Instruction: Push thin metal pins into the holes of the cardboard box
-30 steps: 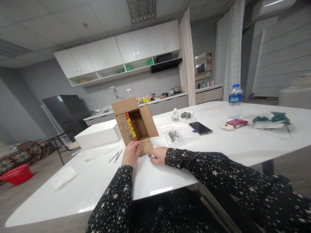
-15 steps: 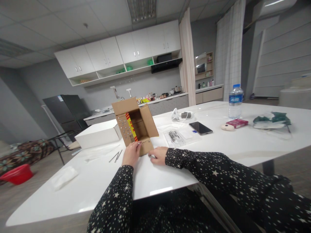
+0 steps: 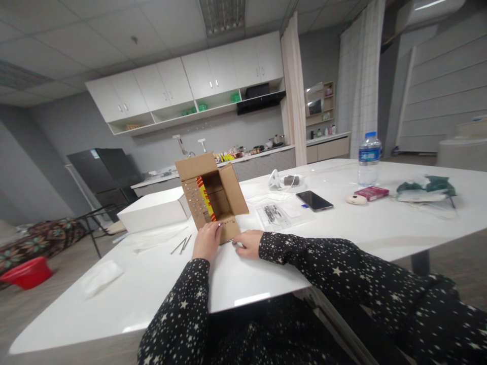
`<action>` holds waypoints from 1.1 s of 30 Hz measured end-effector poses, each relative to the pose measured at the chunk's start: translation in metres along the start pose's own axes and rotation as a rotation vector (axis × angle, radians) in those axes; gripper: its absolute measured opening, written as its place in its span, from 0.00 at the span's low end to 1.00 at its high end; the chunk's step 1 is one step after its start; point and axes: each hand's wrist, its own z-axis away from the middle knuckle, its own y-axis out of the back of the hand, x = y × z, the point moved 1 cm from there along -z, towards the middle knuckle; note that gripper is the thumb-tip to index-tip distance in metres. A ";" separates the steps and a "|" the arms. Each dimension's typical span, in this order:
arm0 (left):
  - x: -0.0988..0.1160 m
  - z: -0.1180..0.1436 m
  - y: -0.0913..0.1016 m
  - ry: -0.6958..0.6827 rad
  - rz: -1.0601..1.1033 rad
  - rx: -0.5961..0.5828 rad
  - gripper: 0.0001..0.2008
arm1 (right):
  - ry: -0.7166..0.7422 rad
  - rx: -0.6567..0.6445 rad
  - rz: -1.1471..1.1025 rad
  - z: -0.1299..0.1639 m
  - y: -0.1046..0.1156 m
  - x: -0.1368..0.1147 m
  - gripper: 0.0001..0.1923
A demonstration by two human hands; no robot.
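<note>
An open brown cardboard box (image 3: pixel 213 195) lies on its side on the white table (image 3: pixel 266 263), its opening toward me, with a yellow and red strip along its left inner edge. My left hand (image 3: pixel 206 241) grips the box's lower front flap, fingers curled on its edge. My right hand (image 3: pixel 248 242) rests flat on the table at the flap's right corner, fingertips touching it. Two thin metal rods (image 3: pixel 181 245) lie on the table left of my left hand.
A white box (image 3: pixel 154 210) stands left of the cardboard box. To the right lie a clear plastic bag of small parts (image 3: pixel 276 214), a phone (image 3: pixel 314 200), a water bottle (image 3: pixel 368 158), a red packet (image 3: pixel 371 192) and a green bundle (image 3: pixel 426 187). A crumpled white bag (image 3: pixel 101 278) lies near left.
</note>
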 end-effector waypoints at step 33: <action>0.009 -0.003 -0.001 0.000 -0.022 0.024 0.15 | 0.000 -0.015 -0.006 0.001 0.004 -0.004 0.20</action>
